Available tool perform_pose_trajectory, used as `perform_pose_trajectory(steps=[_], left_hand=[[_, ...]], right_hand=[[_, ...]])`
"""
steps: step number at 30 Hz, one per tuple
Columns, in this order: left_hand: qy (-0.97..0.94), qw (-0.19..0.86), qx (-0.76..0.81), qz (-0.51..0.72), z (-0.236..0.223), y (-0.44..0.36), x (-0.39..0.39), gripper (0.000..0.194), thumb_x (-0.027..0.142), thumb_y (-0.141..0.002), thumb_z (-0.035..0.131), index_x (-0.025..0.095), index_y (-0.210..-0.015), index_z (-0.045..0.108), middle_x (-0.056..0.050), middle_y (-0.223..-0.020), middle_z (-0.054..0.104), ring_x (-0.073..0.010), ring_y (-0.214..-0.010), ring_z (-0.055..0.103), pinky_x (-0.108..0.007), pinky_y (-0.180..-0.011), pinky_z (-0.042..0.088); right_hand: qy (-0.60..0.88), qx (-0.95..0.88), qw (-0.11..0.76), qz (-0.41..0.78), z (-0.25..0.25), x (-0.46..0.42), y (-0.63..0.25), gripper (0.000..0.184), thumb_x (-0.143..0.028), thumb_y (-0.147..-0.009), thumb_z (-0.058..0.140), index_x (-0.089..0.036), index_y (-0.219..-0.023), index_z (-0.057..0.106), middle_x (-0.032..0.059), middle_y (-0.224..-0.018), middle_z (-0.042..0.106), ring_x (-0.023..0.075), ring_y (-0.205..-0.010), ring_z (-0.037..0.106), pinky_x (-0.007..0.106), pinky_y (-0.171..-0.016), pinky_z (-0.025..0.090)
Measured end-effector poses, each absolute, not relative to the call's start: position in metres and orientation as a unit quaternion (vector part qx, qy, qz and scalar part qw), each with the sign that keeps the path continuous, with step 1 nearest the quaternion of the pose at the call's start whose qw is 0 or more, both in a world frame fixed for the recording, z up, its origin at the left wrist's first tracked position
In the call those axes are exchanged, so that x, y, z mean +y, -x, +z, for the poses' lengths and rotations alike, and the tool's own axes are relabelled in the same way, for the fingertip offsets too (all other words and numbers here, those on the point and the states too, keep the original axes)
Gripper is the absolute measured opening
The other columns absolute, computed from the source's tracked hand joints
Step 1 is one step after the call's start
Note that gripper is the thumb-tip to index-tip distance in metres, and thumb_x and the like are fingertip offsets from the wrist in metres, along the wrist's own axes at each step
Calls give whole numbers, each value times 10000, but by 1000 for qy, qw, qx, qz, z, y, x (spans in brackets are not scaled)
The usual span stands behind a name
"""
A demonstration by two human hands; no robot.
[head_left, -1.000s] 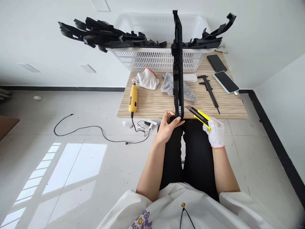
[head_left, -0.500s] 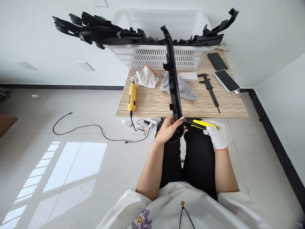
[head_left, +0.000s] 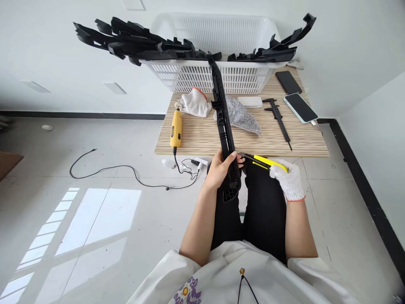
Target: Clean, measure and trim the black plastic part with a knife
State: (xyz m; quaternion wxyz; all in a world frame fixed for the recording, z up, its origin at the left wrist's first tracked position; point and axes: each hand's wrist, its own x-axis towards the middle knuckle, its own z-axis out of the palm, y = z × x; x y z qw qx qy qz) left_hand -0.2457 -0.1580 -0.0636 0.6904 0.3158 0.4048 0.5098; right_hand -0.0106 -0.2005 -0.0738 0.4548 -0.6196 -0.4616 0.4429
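My bare left hand (head_left: 219, 169) is wrapped round the lower part of a long black plastic trim piece (head_left: 224, 122). The piece slants up from above my lap, over the table edge, to the front of the white basket. In a white knit glove with an orange cuff, my right hand (head_left: 287, 179) grips a yellow utility knife (head_left: 266, 162). The knife points left, and its blade end lies close to my left fingertips and the right edge of the trim. Whether the blade touches the trim I cannot tell.
On the striped table (head_left: 196, 141) lie a yellow rotary tool (head_left: 176, 128), a white glove (head_left: 196, 103), a grey cloth (head_left: 242, 116), a caliper (head_left: 280, 120) and two phones (head_left: 300, 107). Several black trim pieces (head_left: 142, 44) rest across the white basket (head_left: 190, 74). A cable (head_left: 136, 175) trails over the floor.
The trim piece has shifted down toward me, its top end tilting left. My left hand grips it a little farther left. The knife has moved slightly, its blade end now a little higher.
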Motion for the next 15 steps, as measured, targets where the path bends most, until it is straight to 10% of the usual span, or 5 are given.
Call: perform_pose_trajectory(steps=[15], left_hand=[[-304, 683, 404, 527, -65, 248, -156, 411, 562, -848, 730, 185, -998, 669, -42, -887, 743, -215, -891, 754, -349, -839, 605]], right_hand=[[606, -500, 376, 491, -64, -200, 13, 362, -381, -752, 789, -175, -1047, 821, 5, -643, 648, 124, -582, 565, 263, -564, 494]])
